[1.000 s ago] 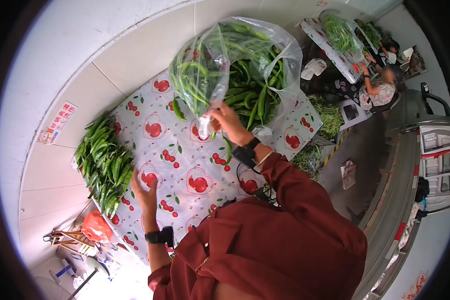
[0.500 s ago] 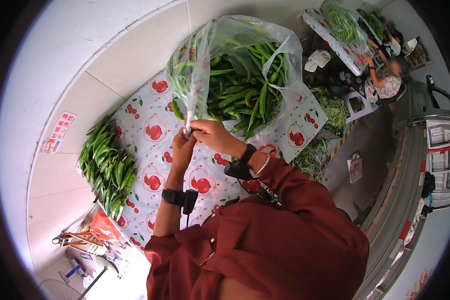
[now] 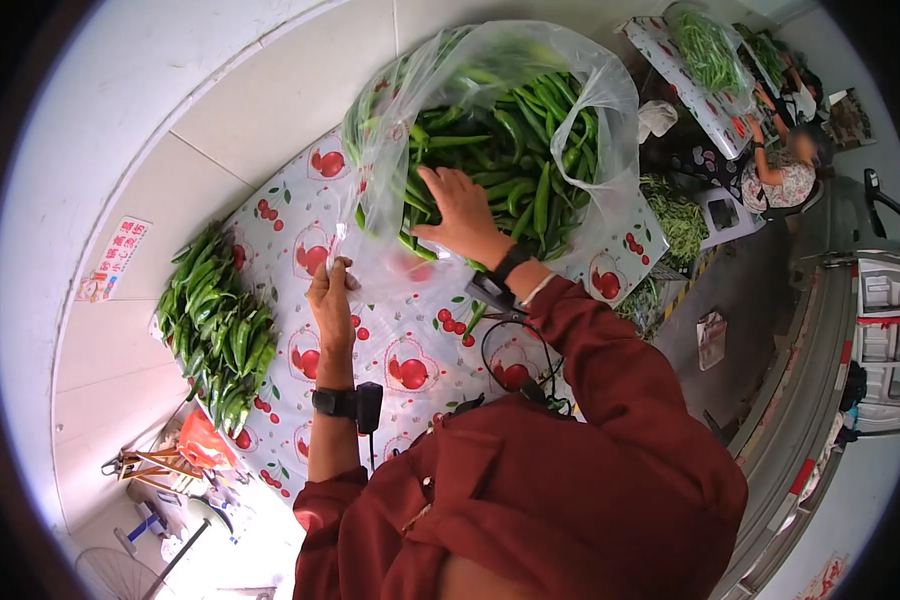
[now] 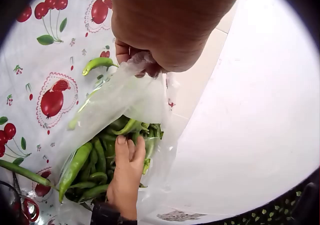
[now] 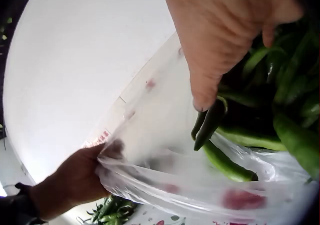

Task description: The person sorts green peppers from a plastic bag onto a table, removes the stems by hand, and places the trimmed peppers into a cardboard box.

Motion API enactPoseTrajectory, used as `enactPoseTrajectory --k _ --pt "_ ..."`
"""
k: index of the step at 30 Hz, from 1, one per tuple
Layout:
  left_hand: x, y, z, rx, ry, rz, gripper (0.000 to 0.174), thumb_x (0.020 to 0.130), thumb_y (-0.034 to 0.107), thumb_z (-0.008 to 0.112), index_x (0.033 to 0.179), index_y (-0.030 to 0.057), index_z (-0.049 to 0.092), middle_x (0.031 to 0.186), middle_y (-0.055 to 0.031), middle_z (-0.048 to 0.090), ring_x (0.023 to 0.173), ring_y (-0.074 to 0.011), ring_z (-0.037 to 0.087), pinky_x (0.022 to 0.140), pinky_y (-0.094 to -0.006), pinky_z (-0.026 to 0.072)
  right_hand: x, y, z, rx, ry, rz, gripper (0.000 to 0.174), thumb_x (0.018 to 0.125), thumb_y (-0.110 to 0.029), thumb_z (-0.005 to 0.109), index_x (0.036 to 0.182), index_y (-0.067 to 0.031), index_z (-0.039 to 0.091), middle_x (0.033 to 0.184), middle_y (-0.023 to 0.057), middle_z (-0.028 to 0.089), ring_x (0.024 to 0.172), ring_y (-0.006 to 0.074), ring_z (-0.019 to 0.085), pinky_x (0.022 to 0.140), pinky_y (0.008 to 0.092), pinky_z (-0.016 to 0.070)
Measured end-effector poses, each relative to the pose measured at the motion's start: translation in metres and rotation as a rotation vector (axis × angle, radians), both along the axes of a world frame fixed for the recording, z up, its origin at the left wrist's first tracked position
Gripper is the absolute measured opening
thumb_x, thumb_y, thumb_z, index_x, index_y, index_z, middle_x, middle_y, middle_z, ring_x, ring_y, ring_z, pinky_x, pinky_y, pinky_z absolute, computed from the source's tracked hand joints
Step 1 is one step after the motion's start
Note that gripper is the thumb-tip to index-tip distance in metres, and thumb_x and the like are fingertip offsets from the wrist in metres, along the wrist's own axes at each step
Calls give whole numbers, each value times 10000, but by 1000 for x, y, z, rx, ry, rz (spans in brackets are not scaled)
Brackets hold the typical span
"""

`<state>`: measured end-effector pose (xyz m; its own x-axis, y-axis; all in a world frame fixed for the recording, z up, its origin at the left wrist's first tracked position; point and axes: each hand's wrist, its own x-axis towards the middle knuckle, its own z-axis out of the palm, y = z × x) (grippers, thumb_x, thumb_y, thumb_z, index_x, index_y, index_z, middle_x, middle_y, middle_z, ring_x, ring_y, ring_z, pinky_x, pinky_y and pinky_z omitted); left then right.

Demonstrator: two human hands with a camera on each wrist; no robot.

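A large clear plastic bag (image 3: 370, 215) full of green peppers (image 3: 515, 150) lies on the patterned tablecloth, its mouth toward the person. The left hand (image 3: 331, 305) pinches the edge of the bag's mouth; the left wrist view shows that hand (image 4: 157, 40) with gathered plastic between its fingers. At the mouth, over the peppers, the right hand (image 3: 465, 222) is spread, fingers extended and holding nothing. In the right wrist view the thumb of the right hand (image 5: 225, 40) is beside dark green peppers (image 5: 210, 125); its other fingers are partly out of view.
A heap of green peppers (image 3: 215, 330) lies at the table's left end. Red-handled scissors (image 4: 30, 210) and a loose pepper (image 4: 25, 172) are near the bag. A cable (image 3: 490, 350) lies by the right forearm. Beyond, a person sits at another table (image 3: 685, 85).
The left hand came from beside the heap to the bag's edge, then moved slightly left with it. The right hand let go of the plastic and moved over the peppers. The mouth is wider.
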<state>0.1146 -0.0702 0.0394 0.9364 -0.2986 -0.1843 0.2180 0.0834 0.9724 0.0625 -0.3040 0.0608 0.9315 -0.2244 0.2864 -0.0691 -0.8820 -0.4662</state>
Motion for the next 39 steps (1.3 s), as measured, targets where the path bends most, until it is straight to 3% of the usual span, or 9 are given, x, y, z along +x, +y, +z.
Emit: enactPoseTrajectory --k 1,4,9,15,20,31,34,39 --pt "-1 0 -1 -27 17 11 178 909 177 524 889 25 614 660 13 526 612 -52 442 580 -211 352 7 4 -1 -4 -1 -3 845 619 -335 746 1326 -133 329 1149 153 474 1083 325 437 858 490 351" --pt "-3 -1 0 -57 38 18 170 903 172 534 888 23 615 669 10 534 607 -56 445 577 -213 353 30 14 -10 -36 192 -186 1006 591 -370 740 1405 -196 174 1093 152 511 1035 334 452 821 624 278" --pt "-3 -1 -3 -54 39 44 164 895 166 545 885 19 616 658 13 529 591 -57 441 573 -212 350 43 12 -21 -68 221 -161 966 618 -332 713 1408 -183 178 1026 137 554 996 335 470 845 600 284" --pt "-5 -2 -6 -18 36 33 166 888 164 552 867 14 619 609 19 504 577 -54 426 564 -208 336 48 8 -22 -70 271 -133 959 624 -400 716 1391 -133 206 1019 186 557 1004 364 485 828 587 296" --pt "-5 -1 -12 -13 37 31 161 888 162 550 865 19 621 604 24 501 565 -53 421 555 -204 332 56 9 -25 -26 284 -163 955 639 -441 711 1387 -126 207 989 210 572 911 373 550 809 580 314" --pt "-8 -3 -12 24 33 9 173 879 178 563 859 20 633 612 20 521 575 -57 451 572 -208 356 56 11 -38 -49 231 -150 935 657 -419 693 1382 -98 198 885 217 604 880 390 567 793 589 313" --pt "-9 -3 -13 16 21 11 170 882 169 553 856 16 623 606 21 512 565 -57 442 557 -208 350 60 8 -24 -47 345 -161 928 643 -375 690 1374 -78 201 838 197 623 832 382 584 793 572 323" --pt "-11 -3 -10 37 0 17 165 882 158 546 852 10 611 602 18 506 555 -57 434 547 -209 349 43 -9 12 232 386 -95 903 615 -300 663 1378 -158 201 874 174 637 846 377 594 832 557 326"
